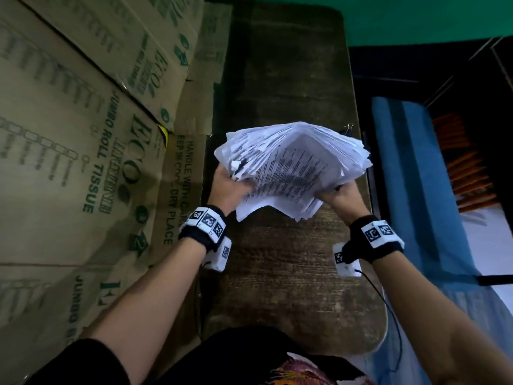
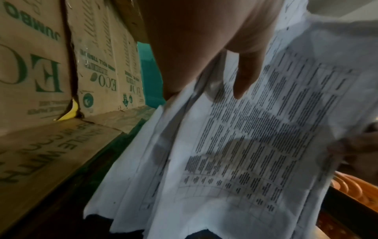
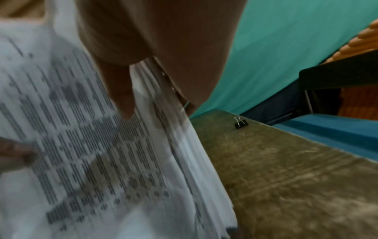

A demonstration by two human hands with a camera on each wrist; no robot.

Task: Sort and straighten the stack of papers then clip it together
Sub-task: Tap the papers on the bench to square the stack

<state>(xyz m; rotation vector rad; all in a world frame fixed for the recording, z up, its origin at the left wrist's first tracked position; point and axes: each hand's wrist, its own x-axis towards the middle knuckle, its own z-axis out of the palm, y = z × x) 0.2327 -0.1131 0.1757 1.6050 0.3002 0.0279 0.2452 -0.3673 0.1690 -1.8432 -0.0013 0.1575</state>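
Presently held up above the surface (image 1: 280, 273), clear of the wood: papers (image 1: 294, 165), one thick stack, white sheets with dense black print in columns and ruled tables. Edges uneven, sheets fanned and slipped past one another, corners sticking out at several angles; top of stack bowed upward, near corners drooping. Some edges ragged or torn-looking along the lower margin in the left wrist view. Print too blurred to read.

Left hand (image 1: 231, 190): grip closed round the left side of the stack, thumb (image 2: 245, 76) laid across the printed face, fingers hidden behind the sheets.

Right hand (image 1: 340, 197): grip closed on the right side of the stack, thumb (image 3: 122, 90) on the printed face, remaining fingers behind the layered edges.

Clip (image 3: 240, 123): black binder type with wire handles upright, resting on the surface near its far right edge, apart from the stack; in the head view only the handles peeking out just behind the papers.

Surface: dark, rough-grained wood, narrow and long.

Boxes (image 1: 83, 134): brown cardboard with green lettering, stacked along the left.

Wristbands (image 1: 205, 222): black with white coded tags, on both wrists.
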